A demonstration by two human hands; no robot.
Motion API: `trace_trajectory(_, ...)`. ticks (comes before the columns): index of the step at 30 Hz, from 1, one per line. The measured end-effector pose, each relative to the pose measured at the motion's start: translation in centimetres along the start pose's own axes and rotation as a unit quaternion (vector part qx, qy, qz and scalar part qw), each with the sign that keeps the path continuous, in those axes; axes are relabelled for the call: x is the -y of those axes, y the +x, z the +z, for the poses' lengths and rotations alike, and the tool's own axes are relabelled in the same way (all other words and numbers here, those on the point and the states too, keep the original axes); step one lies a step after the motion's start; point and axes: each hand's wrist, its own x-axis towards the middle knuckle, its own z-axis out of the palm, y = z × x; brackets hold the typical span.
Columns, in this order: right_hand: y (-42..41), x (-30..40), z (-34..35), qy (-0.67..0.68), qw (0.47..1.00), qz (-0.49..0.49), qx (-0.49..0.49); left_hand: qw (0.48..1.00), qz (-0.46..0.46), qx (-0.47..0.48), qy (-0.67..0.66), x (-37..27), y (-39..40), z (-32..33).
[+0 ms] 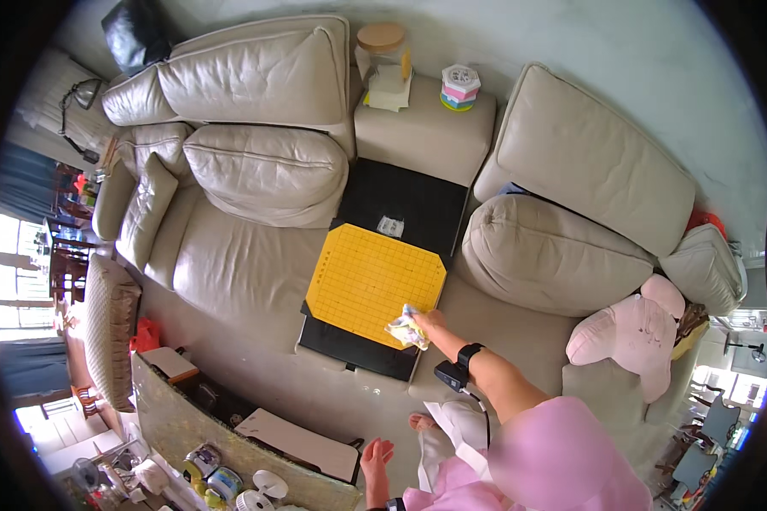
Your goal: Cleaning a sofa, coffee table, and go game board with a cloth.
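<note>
My right hand (427, 320) is shut on a crumpled, light multicoloured cloth (407, 328), which lies against the lower right corner of a yellow gridded game board (374, 281). The board rests on a black panel (399, 198) set between two beige sofa seats. A small clear packet (390, 226) lies on the panel just above the board. My left hand (376, 451) is low in the view, near the end of a low table, with its fingers apart and nothing seen in it.
Beige sofa cushions (265, 172) flank the panel. A lidded jar (381, 48) and stacked hexagonal boxes (460, 86) stand on the middle section behind. A stone-topped table (230, 425) with jars and a small fan (255, 498) is at lower left. A pink plush cushion (626, 338) lies right.
</note>
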Motion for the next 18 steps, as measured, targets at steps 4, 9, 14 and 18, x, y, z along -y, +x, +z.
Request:
trace_trajectory(4,-0.2,0.1,-2.0,0.101,0.994,-0.027,0.026,0.999,0.026,0.017,0.026,-1.0,1.2,0.4)
trace_trajectory(9,0.8,-0.1,-1.0,-0.018,0.992,-0.114,0.051,0.994,0.026,0.082,0.067,-0.2,6.5,-0.6)
trace_trajectory(14,3.3,-5.7,-1.1,0.031,0.999,-0.033,-0.001,0.993,0.038,0.083,0.069,-4.4,13.6,6.1)
trace_trajectory(18,5.3,-7.6,-0.1,0.113,0.992,-0.052,-0.004,0.985,0.143,-0.047,0.084,-7.8,23.5,12.0)
